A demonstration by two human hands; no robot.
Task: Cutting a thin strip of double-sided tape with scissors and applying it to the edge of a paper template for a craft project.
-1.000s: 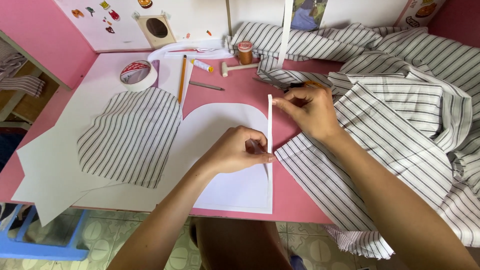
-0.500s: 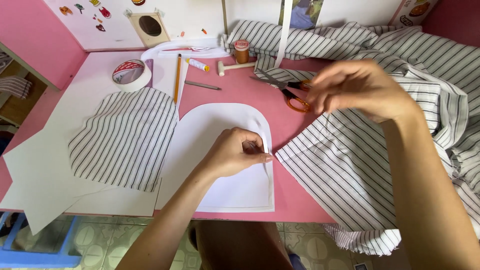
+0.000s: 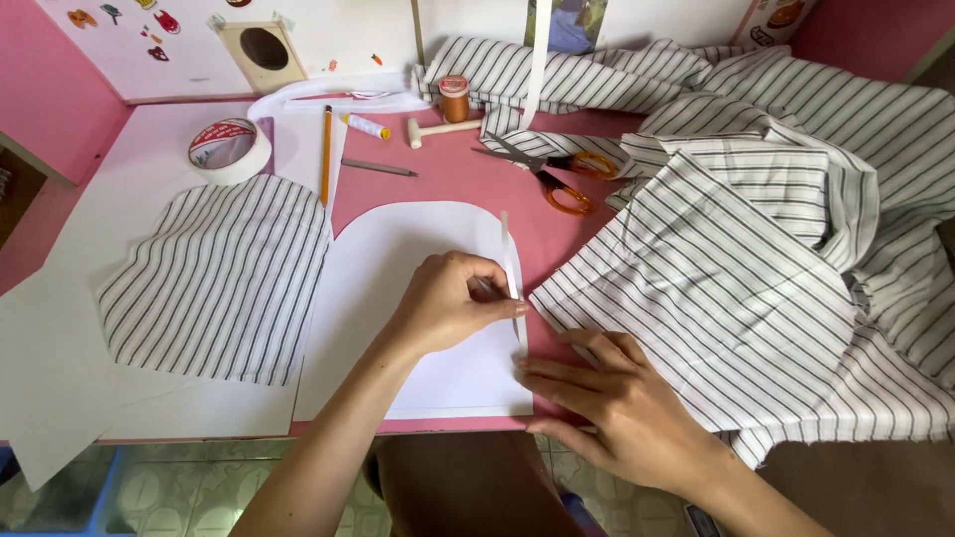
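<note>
A: Where is the strip?

B: The white paper strip (image 3: pixel 509 261) lies along the right edge of the white paper pattern (image 3: pixel 418 298) on the pink table (image 3: pixel 448 184). My left hand (image 3: pixel 448 303) pinches it mid-length; my right hand (image 3: pixel 607 398) lies flat and spread on the pattern's lower corner.

A: Handling?

B: Light, thin, floppy, I judge; it creases easily, so hold it near the fold.

A: Counts?

B: One strip, one pattern, one pair of scissors (image 3: pixel 547 174), one pencil (image 3: pixel 324 154).

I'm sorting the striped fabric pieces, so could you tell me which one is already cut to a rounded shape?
The small striped piece lying flat on the white paper at the left; the large striped cloth at the right is bunched and folded.
</note>
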